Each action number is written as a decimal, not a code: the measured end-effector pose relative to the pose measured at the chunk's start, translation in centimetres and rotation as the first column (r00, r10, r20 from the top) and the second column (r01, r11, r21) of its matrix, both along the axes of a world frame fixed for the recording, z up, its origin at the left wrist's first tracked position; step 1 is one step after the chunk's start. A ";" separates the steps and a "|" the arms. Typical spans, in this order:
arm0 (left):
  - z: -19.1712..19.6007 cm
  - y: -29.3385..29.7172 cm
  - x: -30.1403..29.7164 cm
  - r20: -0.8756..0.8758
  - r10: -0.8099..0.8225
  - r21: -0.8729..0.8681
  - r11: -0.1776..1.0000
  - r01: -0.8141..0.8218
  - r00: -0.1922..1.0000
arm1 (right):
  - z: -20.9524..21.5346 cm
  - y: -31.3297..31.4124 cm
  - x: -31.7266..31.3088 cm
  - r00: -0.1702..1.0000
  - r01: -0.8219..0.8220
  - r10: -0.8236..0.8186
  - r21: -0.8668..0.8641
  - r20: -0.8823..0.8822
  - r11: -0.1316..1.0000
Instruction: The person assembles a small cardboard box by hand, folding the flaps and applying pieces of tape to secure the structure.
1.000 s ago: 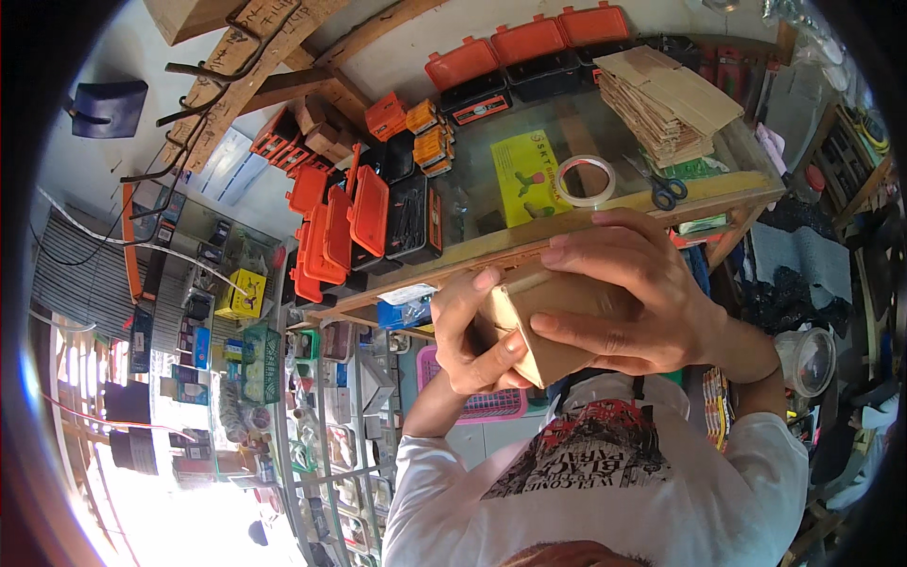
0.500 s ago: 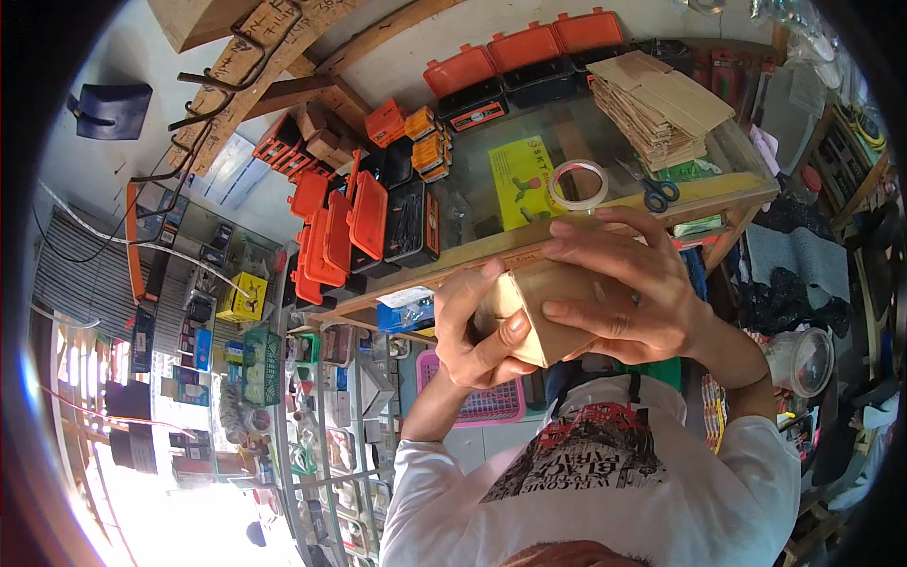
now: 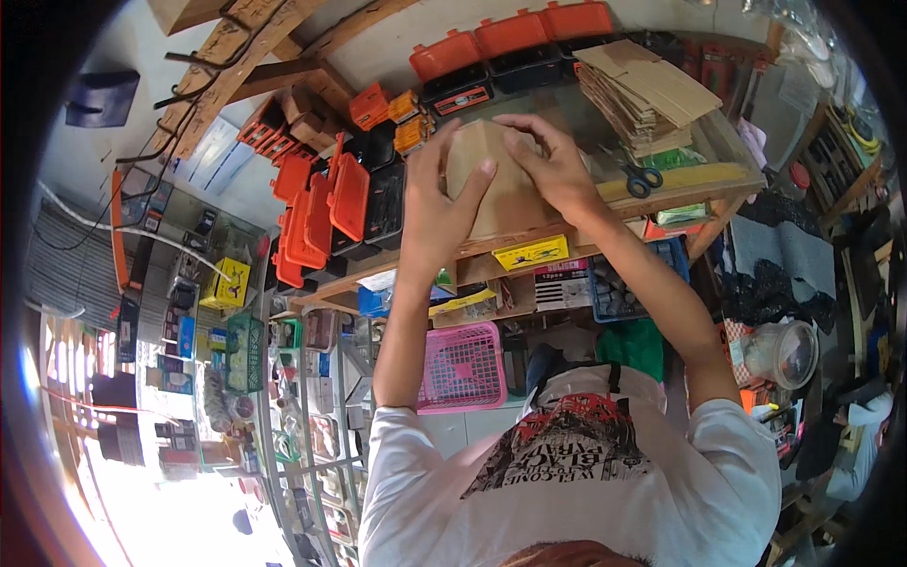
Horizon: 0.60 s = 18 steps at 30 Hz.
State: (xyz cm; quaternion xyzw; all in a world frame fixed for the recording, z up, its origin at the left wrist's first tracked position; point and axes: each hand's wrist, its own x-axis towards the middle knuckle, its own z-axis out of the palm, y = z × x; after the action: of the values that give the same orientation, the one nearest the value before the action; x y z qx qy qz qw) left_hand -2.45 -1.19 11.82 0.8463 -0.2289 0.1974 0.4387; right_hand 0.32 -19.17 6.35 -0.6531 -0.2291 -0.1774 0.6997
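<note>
A brown cardboard box is between my two hands over the front part of the glass-topped counter. My left hand grips its left side, with the thumb lying on the near face. On the other side, my right hand is curved over the top right of the box, thumb pressed against it. Whether the box rests fully on the glass cannot be seen. Dark-handled scissors lie to the right of my right hand. Behind them is a stack of flattened cardboard pieces.
Black cases with orange lids stand open to the left, and more line the back. Small orange boxes sit between them. Below the counter are a pink basket and a blue crate. A clear tub stands at the right.
Both hands have carried the cardboard box forward and left, away from my chest to the counter. My arms are now stretched out. The box and hands now cover the tape roll and green-yellow sheet.
</note>
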 end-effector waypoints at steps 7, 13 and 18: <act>-3.0 -0.6 0.7 -0.125 -0.227 -0.308 0.934 0.179 0.966 | -4.0 1.1 1.4 0.824 -0.147 0.448 0.633 -0.346 0.760; -5.0 0.6 0.8 -0.324 -0.542 -0.837 0.547 0.032 0.776 | -1.5 1.3 0.4 0.743 -0.178 0.560 0.697 -0.367 0.694; -4.3 1.6 0.4 -0.419 -0.692 -0.861 0.508 -0.015 0.588 | -1.0 1.3 1.4 0.723 -0.183 0.552 0.656 -0.414 0.732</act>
State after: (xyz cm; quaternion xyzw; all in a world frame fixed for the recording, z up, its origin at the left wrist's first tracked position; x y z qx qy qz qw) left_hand -2.01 0.37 7.56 0.4867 -0.1003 -0.1783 0.8493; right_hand 1.69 -17.92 5.37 -0.3700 -0.0696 0.1225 0.9183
